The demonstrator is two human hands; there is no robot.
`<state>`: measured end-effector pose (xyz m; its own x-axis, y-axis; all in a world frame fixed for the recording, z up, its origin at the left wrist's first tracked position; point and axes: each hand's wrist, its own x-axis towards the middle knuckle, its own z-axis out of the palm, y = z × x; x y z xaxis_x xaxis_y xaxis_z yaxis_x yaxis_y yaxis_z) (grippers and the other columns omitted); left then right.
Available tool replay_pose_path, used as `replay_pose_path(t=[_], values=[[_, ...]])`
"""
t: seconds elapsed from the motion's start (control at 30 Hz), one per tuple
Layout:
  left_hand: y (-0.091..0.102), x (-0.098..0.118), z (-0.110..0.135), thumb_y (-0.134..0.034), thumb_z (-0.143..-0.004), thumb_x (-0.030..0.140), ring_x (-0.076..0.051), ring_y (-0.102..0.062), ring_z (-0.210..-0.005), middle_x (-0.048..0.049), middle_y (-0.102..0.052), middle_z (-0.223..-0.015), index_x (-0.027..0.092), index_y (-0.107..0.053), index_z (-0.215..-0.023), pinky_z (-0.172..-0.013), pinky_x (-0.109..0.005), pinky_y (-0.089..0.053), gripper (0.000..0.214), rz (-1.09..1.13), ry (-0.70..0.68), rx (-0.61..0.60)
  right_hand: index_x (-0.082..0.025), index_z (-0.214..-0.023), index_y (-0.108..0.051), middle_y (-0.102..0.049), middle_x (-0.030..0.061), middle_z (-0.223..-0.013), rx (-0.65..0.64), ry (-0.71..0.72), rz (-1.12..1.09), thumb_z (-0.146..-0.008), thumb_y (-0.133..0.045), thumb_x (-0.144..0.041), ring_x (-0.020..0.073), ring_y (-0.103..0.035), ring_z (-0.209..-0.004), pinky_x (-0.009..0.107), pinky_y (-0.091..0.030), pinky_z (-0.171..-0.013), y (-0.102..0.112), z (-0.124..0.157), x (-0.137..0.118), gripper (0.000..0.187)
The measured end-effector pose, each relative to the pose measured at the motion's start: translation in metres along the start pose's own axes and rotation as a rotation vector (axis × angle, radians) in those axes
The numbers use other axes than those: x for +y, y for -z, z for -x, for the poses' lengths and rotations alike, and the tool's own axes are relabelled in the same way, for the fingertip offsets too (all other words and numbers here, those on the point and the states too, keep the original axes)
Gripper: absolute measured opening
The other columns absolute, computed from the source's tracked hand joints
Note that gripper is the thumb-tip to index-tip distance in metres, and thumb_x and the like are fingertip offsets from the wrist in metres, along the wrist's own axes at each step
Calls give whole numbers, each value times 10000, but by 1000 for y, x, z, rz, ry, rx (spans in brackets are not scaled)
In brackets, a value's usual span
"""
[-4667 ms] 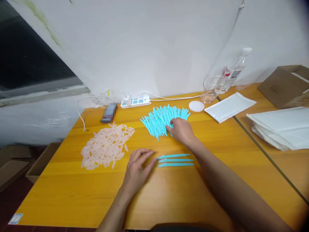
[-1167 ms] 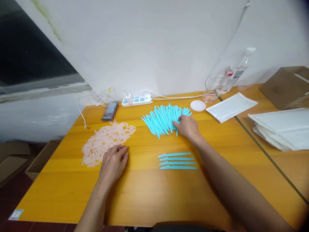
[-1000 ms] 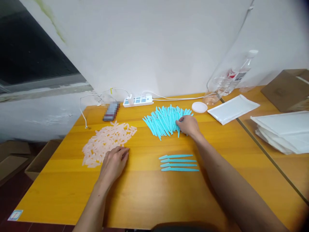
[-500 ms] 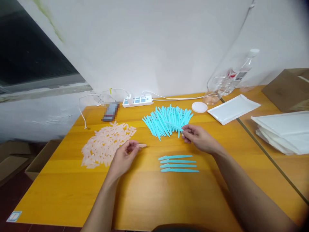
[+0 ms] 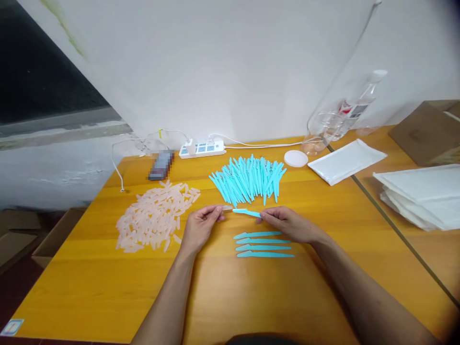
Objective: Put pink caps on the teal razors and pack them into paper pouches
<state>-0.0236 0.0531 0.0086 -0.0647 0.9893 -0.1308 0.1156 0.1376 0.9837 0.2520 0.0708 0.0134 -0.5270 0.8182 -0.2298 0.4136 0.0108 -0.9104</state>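
Observation:
My left hand pinches a small translucent blade cap between thumb and fingertips. Facing it, my right hand grips the handle of a turquoise eyebrow razor, its pale blade end pointing left. Cap and blade tip are very close; whether they touch I cannot tell. Below my right hand, several turquoise razors lie side by side in a neat row. A heap of more razors spreads behind both hands. Left of my left hand is a pile of pale pink caps.
At the wall sit a white power strip with cables and a blurred-out phone. To the right are a round white lid, a clear plastic bottle, a white packet, stacked white packets and a cardboard box.
My right hand has brought the razor away from the heap, toward me and leftward. My left hand has moved right with the cap, so the two pieces now nearly meet.

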Motion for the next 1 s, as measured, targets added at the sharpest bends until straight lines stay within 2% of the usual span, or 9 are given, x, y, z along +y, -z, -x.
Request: replay_pose_path(t=[0.07, 0.17, 0.3, 0.4, 0.5, 0.6, 0.73, 1.0], values=[[-1, -1, 2, -737, -817, 500, -152, -676, -716, -36, -746, -762, 158, -779, -896, -745, -259, -546, 354, -17, -9, -43, -171, -932, -731, -449, -49, -609, -27, -28, -28, -950, -447, -591, 97, -334, -540, 213, -284, -496, -1, 1, 0, 507], [-1, -2, 2, -723, -836, 487, -137, -661, -697, -27, -723, -733, 154, -773, -863, -718, -237, -534, 338, -50, -16, -78, -167, -916, -711, -418, -51, -614, -26, -54, -41, -948, -450, -598, 92, -312, -539, 209, -261, -480, -2, 2, -1, 505], [6, -2, 2, -742, -827, 473, -148, -689, -712, -43, -754, -779, 147, -771, -950, -718, -249, -552, 349, -7, 2, -24, -161, -936, -706, -412, -46, -630, -23, -72, -28, -947, -431, -627, 89, -314, -533, 208, -261, -470, 1, 4, -2, 541], [10, -1, 4, -772, -808, 439, -171, -722, -796, -63, -785, -863, 153, -773, -1024, -811, -283, -570, 358, 15, -2, -60, -154, -957, -706, -421, -40, -649, -41, -84, -21, -950, -428, -636, 88, -322, -540, 210, -267, -478, 4, 5, -1, 557], [8, 3, 6, -763, -823, 413, -196, -729, -904, -85, -789, -986, 165, -778, -1046, -890, -312, -561, 334, -40, -49, -149, -152, -963, -699, -406, -42, -647, -65, -92, -17, -961, -421, -624, 87, -317, -545, 213, -259, -486, 4, 5, 0, 548], [4, 5, 8, -731, -857, 386, -211, -717, -974, -98, -771, -1075, 179, -786, -1036, -903, -319, -552, 279, -118, -137, -193, -155, -962, -694, -396, -43, -647, -79, -91, -5, -964, -416, -619, 91, -314, -555, 216, -250, -489, 3, 5, -1, 541], [3, 6, 9, -690, -896, 359, -206, -704, -988, -95, -761, -1076, 195, -790, -1041, -903, -316, -541, 241, -202, -206, -221, -155, -940, -691, -388, -45, -650, -84, -78, 0, -963, -420, -612, 90, -310, -558, 217, -255, -496, 4, 6, -4, 532], [7, 4, 10, -682, -904, 352, -199, -704, -968, -88, -761, -1055, 201, -788, -1041, -878, -299, -539, 229, -231, -224, -245, -165, -919, -683, -401, -43, -666, -94, -48, -5, -961, -432, -602, 92, -314, -574, 214, -265, -506, 5, 8, -3, 506]])
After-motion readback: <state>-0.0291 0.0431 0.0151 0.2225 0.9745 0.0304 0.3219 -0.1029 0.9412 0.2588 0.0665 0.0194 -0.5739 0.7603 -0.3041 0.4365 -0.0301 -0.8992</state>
